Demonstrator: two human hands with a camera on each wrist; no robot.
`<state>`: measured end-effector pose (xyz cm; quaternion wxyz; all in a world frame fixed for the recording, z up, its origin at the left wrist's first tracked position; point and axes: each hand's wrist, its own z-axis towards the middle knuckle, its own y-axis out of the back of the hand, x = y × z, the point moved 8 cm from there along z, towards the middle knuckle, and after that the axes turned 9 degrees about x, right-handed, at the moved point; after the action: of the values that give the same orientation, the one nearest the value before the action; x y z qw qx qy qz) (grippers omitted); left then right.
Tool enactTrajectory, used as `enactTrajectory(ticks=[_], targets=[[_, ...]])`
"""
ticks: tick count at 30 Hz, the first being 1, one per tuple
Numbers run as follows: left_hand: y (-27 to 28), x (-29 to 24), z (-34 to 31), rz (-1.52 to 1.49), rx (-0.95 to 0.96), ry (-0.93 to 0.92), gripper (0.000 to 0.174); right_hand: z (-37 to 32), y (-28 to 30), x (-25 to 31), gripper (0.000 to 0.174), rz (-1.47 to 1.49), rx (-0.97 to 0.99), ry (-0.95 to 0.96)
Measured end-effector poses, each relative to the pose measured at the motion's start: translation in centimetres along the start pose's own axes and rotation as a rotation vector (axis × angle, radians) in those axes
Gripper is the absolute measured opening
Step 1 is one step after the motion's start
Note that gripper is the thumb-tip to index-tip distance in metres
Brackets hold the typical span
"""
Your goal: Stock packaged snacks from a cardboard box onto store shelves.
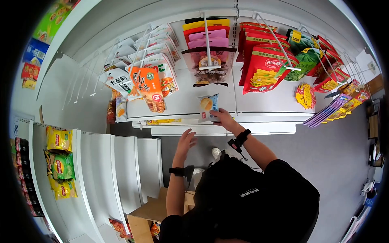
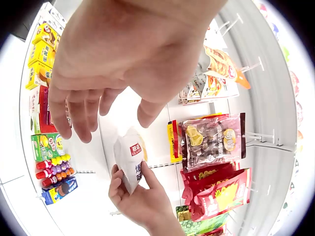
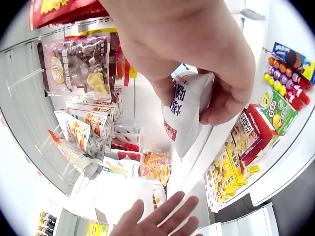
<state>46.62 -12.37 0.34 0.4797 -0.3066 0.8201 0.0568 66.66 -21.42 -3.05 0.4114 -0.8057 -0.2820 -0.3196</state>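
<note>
A small white and blue snack bag (image 1: 208, 106) is pinched at its right side by the right hand (image 1: 223, 120), just above the front edge of a white shelf. In the right wrist view the right hand (image 3: 197, 54) has thumb and fingers on either side of the bag (image 3: 184, 113). The left hand (image 1: 185, 142), holding nothing, is lower and to the left, fingers spread. The left wrist view shows the left hand (image 2: 123, 64) with relaxed fingers, apart from the bag (image 2: 130, 157).
Hooks above the shelf carry orange and white bags (image 1: 150, 87), dark-and-pink bags (image 1: 209, 65) and red bags (image 1: 265, 71). A yellow-red packet (image 1: 305, 96) lies at the shelf's right. Chip bags (image 1: 63, 166) stand on the left rack; an open cardboard box (image 1: 139, 227) is below.
</note>
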Motion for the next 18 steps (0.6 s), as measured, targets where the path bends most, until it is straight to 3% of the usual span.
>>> enactTrajectory(ticks=[7,18], targets=[[0.2,0.5,-0.2,-0.008,0.005,0.01,0.054,2.3,3.4,1.8,0.045,-0.073,-0.14,0.016],[0.9,1.6,0.6,-0.044,0.002,0.027,0.056,-0.5,8.8,3.4,0.05,-0.278,-0.251,-0.068]])
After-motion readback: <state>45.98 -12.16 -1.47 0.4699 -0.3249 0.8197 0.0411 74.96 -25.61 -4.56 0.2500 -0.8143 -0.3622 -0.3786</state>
